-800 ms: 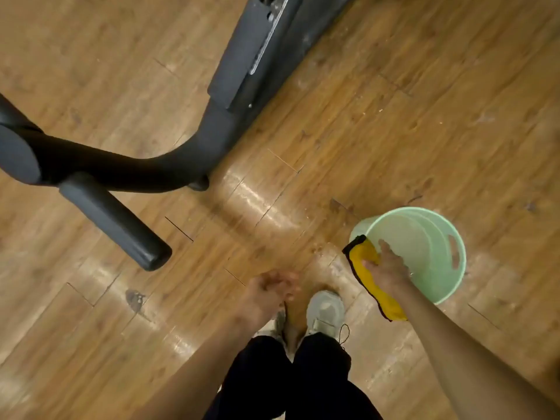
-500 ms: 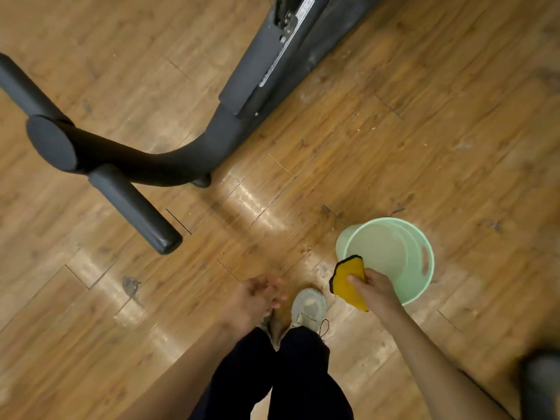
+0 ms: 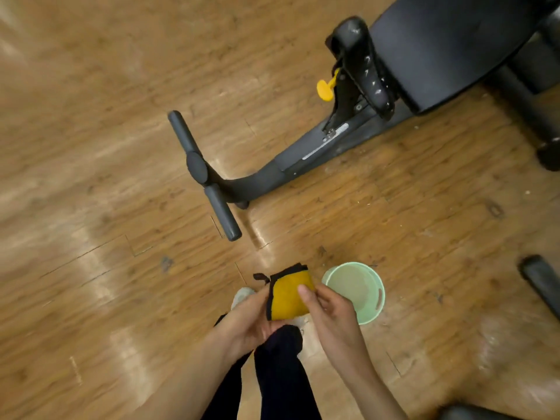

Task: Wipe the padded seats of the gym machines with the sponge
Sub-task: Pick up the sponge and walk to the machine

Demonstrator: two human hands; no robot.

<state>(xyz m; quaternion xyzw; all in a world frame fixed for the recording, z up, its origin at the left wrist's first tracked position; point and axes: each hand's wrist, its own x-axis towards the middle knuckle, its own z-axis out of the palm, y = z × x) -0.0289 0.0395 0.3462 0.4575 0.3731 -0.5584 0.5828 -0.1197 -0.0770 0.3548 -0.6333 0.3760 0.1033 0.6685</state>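
Now the sponge (image 3: 289, 297), yellow with a dark edge, is pinched between both hands above the floor (image 3: 91, 207): left hand (image 3: 248, 324) underneath, right hand (image 3: 327, 313) with its thumb on top. Just beside it stands the green bucket (image 3: 368, 315). Best to fold it flat and firm before reaching the padded seat (image 3: 448, 47), well apart at the far right.

The sponge (image 3: 289, 298) is yellow, edged black. The bucket (image 3: 371, 316) is pale green. Black seat (image 3: 448, 47), yellow knob (image 3: 325, 88), brown wood-grain floor (image 3: 91, 147).
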